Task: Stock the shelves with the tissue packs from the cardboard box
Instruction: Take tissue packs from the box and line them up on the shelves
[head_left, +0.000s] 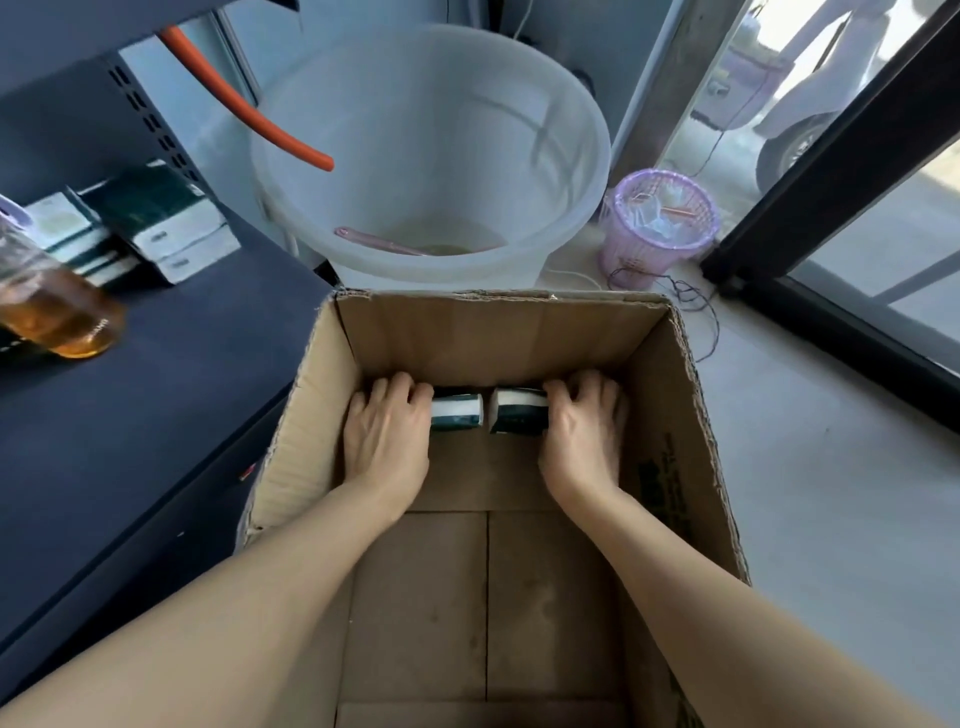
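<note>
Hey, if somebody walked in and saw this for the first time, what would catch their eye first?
Most likely the two bare arms reaching into the open cardboard box, where the left hand and the right hand each grip a tissue pack against its far wall. Next, the big white tub just beyond the box, with an orange hose hanging over its rim.

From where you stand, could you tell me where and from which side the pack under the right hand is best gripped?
Grip the right tissue pack across its narrow thickness, coming from above as the right hand does. It lies against the far wall of the cardboard box, so that side is blocked; the left tissue pack sits close beside it.
</note>
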